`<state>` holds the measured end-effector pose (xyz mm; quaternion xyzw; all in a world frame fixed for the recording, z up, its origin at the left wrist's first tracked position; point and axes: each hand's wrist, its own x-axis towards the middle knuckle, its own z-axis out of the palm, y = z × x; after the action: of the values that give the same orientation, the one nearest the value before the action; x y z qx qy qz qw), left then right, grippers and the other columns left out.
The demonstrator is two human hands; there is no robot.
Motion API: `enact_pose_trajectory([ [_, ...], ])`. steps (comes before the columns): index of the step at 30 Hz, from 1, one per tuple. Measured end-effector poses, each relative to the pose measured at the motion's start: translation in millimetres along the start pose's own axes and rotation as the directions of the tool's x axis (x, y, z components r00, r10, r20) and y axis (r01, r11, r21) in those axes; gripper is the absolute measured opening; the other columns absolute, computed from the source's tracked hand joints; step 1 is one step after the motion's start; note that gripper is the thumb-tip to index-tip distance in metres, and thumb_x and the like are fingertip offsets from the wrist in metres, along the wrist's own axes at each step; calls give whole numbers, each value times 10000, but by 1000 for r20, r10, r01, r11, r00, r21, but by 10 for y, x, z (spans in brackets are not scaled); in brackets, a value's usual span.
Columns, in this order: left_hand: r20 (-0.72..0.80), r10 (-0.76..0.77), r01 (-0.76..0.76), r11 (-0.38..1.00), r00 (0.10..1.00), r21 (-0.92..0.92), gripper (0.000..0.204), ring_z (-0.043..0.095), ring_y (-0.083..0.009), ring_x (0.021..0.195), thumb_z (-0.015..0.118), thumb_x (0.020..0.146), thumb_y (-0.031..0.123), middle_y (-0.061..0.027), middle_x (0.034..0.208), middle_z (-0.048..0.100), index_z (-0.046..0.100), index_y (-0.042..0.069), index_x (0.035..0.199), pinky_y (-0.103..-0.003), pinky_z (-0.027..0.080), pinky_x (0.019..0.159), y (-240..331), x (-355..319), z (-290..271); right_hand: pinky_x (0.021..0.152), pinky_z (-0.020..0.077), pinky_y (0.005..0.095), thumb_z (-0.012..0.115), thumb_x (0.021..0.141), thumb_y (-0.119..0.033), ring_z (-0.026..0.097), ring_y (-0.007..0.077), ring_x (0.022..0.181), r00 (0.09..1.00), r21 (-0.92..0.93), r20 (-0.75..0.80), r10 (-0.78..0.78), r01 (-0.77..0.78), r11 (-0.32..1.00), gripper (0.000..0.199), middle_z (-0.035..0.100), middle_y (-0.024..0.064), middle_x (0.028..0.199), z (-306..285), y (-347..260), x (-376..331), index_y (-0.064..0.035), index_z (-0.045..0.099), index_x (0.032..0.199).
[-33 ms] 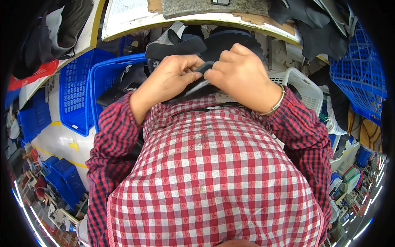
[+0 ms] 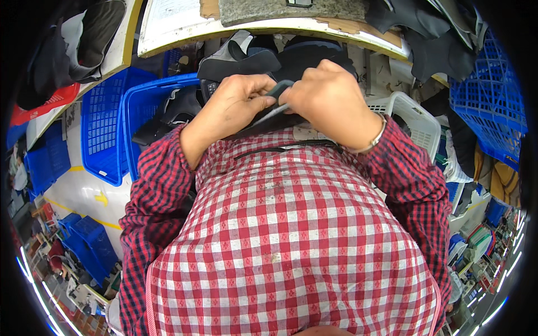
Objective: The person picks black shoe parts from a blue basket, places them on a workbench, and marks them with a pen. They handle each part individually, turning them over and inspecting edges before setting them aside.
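Note:
My left hand (image 2: 231,106) and my right hand (image 2: 333,106) meet in front of my waist. Both are closed, fingertips pinching a dark piece of material (image 2: 280,88) that looks like part of a shoe upper. Its edge bends up in a small fold between my fingers, with a pale grey strip (image 2: 271,115) just below. How far the piece reaches is hidden by my hands. Right beyond them lie black and grey pieces of shoe upper (image 2: 238,66). A checked red and white apron (image 2: 280,213) covers my front.
A worktable (image 2: 185,28) with a grey stone slab (image 2: 291,12) runs along the far side. Blue baskets (image 2: 103,131) stand at left, a white basket (image 2: 419,120) at right. Black pieces (image 2: 440,45) overhang the right table end beside a blue crate (image 2: 487,89). A boot-like upper (image 2: 92,45) sits far left.
My right fingers have shifted slightly, and the fold between my hands stands more open. More of the pale strip below it shows. My left hand has hardly moved.

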<state>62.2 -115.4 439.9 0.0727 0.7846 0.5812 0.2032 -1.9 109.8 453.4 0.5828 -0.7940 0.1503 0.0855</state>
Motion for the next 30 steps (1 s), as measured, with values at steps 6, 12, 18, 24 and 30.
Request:
enact_pose_trajectory([
  [6, -103, -157, 112, 931, 982, -348, 187, 662, -64, 859, 670, 923, -41, -48, 977, 734, 709, -39, 1106, -204, 535, 782, -169, -35, 121, 641, 455, 184, 816, 867, -105, 582, 5, 691, 720, 823, 486, 494, -568, 18, 180, 657, -38, 719, 174, 55, -168, -53, 652, 919],
  [12, -36, -315, 254, 822, 948, -510, 257, 699, -97, 859, 673, 889, -66, -81, 997, 748, 707, -43, 1143, -210, 557, 782, -165, -27, 107, 607, 431, 185, 808, 887, -132, 556, 5, 656, 687, 823, 510, 518, -564, -62, 195, 645, -39, 707, 288, -4, -259, -56, 629, 872],
  [18, -19, -283, 240, 847, 959, -474, 295, 710, -123, 918, 639, 886, -106, -108, 1039, 746, 691, -54, 1172, -220, 569, 814, -201, -26, 96, 561, 406, 194, 801, 894, -136, 532, 4, 629, 676, 769, 484, 556, -632, 99, 218, 639, -28, 698, 270, -3, -185, -45, 611, 837],
  [24, -19, -221, 186, 861, 975, -474, 339, 708, -138, 997, 606, 901, -134, -112, 1117, 733, 661, -68, 1229, -239, 569, 890, -225, -47, 106, 586, 461, 226, 819, 866, -160, 591, 48, 645, 704, 812, 473, 530, -582, 49, 229, 672, 14, 711, 308, 25, -192, -33, 632, 824],
  [30, -48, -166, 128, 886, 985, -445, 323, 702, -104, 898, 607, 899, -113, -108, 1049, 748, 695, -59, 1205, -216, 569, 802, -228, -23, 92, 592, 461, 230, 812, 868, -142, 585, 49, 655, 717, 817, 469, 515, -574, 56, 223, 667, 9, 720, 314, 37, -188, -29, 624, 825],
])
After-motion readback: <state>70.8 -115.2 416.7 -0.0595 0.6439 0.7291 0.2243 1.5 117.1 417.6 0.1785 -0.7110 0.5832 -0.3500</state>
